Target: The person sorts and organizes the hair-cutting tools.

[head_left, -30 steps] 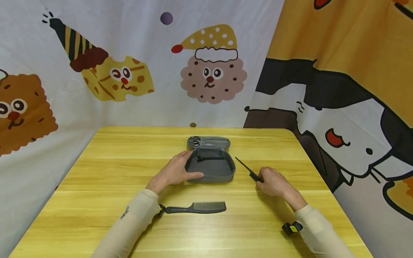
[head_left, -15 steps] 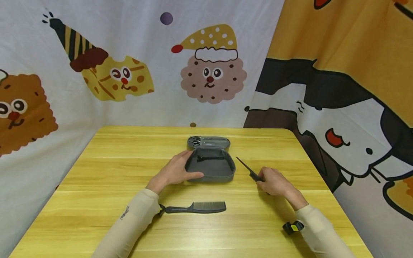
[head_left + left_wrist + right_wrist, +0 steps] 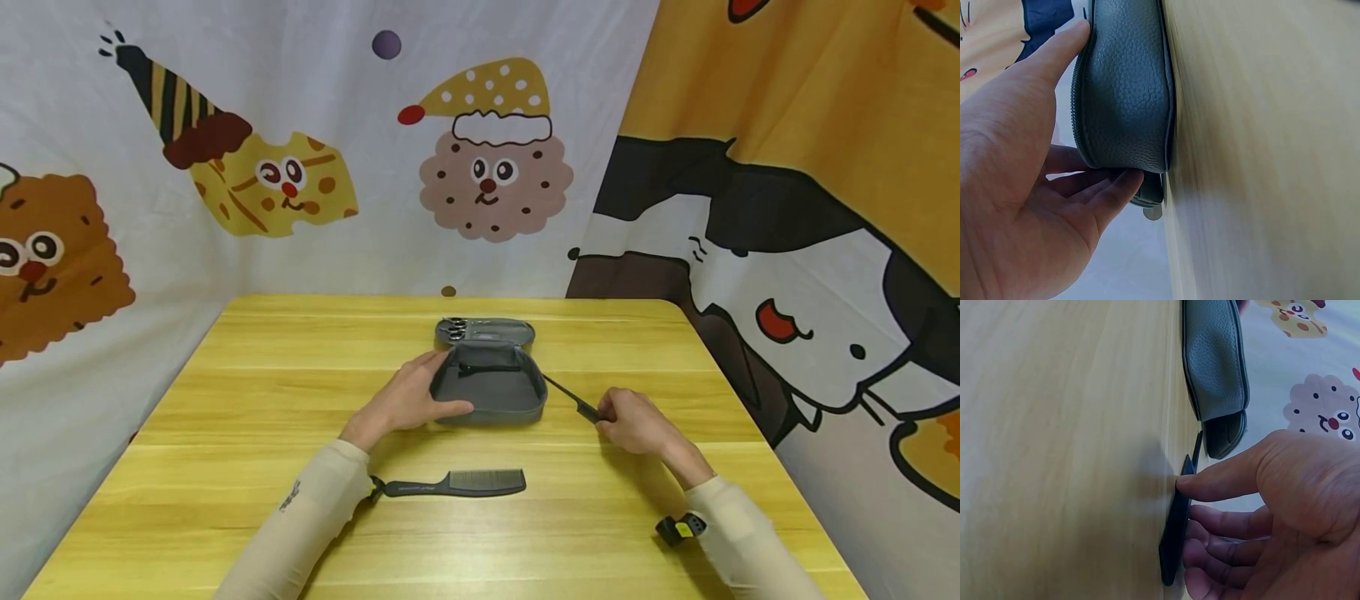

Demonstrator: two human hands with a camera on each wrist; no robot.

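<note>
Wooden table (image 3: 570,542), left hand (image 3: 405,397) holding gray case (image 3: 501,414), right hand (image 3: 639,423) pinching black tail comb (image 3: 588,410)

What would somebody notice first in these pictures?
Probably the big black-and-white cartoon animal on the cloth at right, and the smiling cookie in a yellow hat behind the table. Next, the open grey case on the table, the left hand holding its side, and the right hand pinching a thin dark tool nearby.
</note>
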